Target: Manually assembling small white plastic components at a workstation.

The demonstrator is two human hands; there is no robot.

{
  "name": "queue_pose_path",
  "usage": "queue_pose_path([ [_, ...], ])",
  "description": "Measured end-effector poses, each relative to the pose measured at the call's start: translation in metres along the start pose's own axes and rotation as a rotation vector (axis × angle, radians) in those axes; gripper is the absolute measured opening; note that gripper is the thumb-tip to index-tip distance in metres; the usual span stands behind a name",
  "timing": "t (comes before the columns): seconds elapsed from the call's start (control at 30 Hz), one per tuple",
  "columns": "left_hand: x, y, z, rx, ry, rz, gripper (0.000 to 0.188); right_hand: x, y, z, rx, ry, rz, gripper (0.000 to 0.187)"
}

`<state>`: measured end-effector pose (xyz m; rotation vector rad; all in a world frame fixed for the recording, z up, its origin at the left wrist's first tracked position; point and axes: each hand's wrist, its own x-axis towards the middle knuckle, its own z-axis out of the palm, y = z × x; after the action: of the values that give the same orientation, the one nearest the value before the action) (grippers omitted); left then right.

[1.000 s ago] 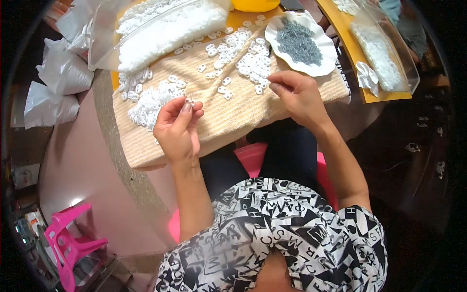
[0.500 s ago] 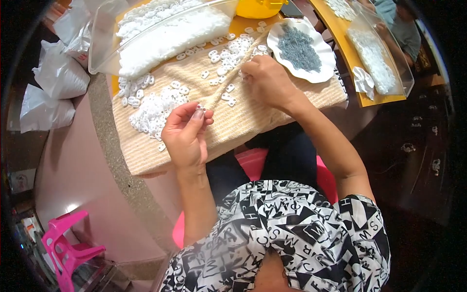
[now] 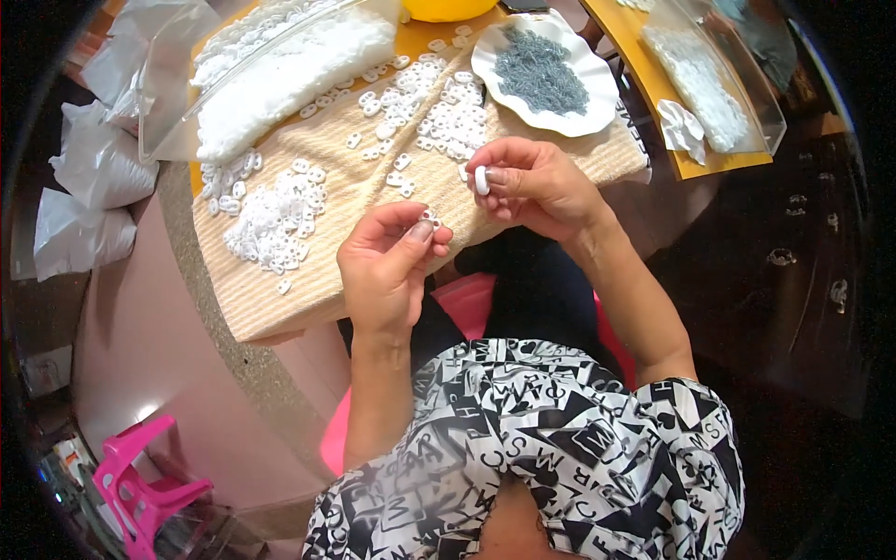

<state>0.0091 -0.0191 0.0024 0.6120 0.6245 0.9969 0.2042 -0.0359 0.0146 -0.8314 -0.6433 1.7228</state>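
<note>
Between the thumb and fingertips of my left hand (image 3: 390, 266) is a small white piece with dark spots, mostly covered by the fingers. My right hand (image 3: 537, 187) pinches a white oval plastic piece (image 3: 482, 180), its edge turned toward me. The two hands are apart, raised over the near edge of a cloth-covered table (image 3: 252, 303). A heap of small white plastic parts (image 3: 271, 224) lies to the left. Beyond my hands, many white two-holed oval pieces (image 3: 453, 121) are spread on the cloth.
A white wavy-rimmed plate (image 3: 551, 119) holds small grey pieces. At the back left stands a clear bin (image 3: 173, 103) of white parts. Farther right, another bin (image 3: 761, 112) and crumpled tissue (image 3: 681, 131) rest on a yellow board. White bags (image 3: 103, 168) and a pink stool (image 3: 140, 485) are at left.
My right hand has come back from the scattered pieces toward me, now with a white oval piece in its fingers. The left hand keeps its pinch, and the whole view has shifted slightly.
</note>
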Motion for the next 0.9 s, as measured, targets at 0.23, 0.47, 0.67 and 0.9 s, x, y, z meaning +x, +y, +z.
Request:
queue_pose_path([
  [0.23, -0.007, -0.007, 0.011, 0.001, -0.073, -0.061, 0.015, -0.012, 0.012, 0.003, 0.082, 0.009, 0.033, 0.019],
  [0.47, -0.008, -0.015, 0.011, -0.003, -0.109, -0.064, 0.016, -0.023, 0.013, 0.020, -0.219, 0.104, -0.038, 0.016],
  [0.67, -0.008, -0.014, 0.012, -0.008, -0.094, -0.021, 0.016, -0.025, 0.010, 0.023, -0.310, 0.110, -0.017, 0.015],
  [0.9, -0.010, -0.016, 0.013, 0.030, -0.084, -0.020, 0.016, -0.029, 0.000, 0.020, -0.474, 0.100, -0.008, 0.012],
])
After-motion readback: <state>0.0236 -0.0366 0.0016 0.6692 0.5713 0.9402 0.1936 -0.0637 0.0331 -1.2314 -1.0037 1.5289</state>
